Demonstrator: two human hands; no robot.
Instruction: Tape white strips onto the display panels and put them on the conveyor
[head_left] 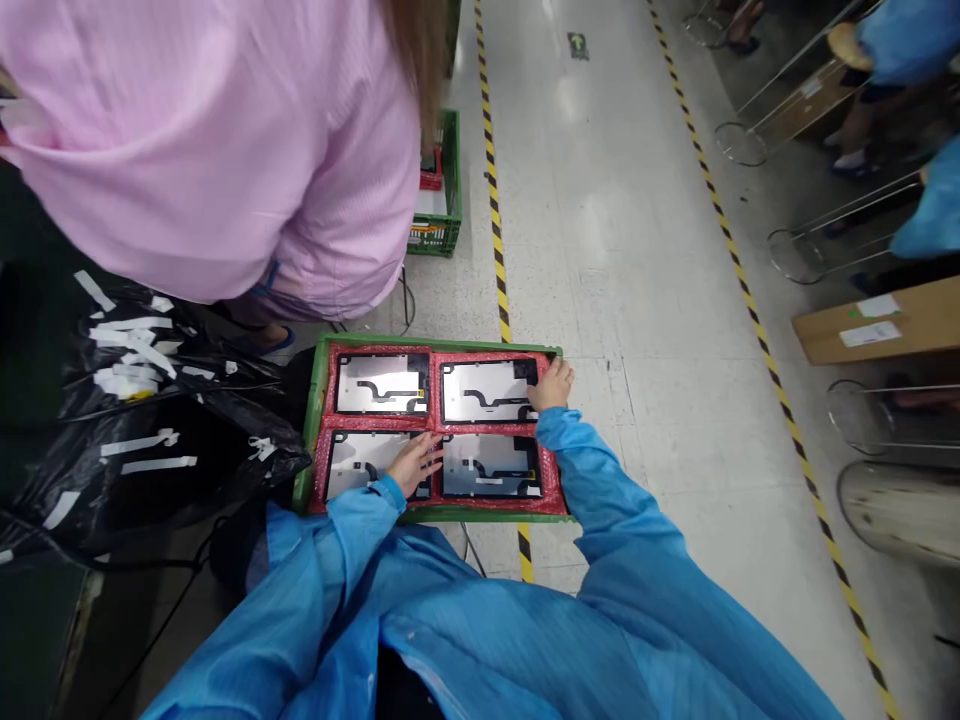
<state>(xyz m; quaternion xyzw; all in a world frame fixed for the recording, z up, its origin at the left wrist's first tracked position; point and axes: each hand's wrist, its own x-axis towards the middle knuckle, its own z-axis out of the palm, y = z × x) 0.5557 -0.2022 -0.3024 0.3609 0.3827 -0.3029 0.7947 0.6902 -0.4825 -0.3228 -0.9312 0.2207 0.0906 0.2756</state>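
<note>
A green crate (321,352) stands on the floor below me, lined with a red foam tray (433,427) that holds four flat metal panels in a two-by-two grid. My left hand (417,462) lies flat with fingers spread on the near-left panel (352,462), close to the tray's middle divider. My right hand (553,385) has its fingers curled over the right end of the far-right panel (484,390). Both my sleeves are blue. The near-right panel (489,466) and far-left panel (381,384) lie untouched.
A person in a pink coat (217,140) stands close at the upper left. Black bags with white tape (142,420) lie left of the crate. Another green crate (442,215) sits further back. Yellow-black floor lines, stools (862,415) and a cardboard box (877,320) lie to the right.
</note>
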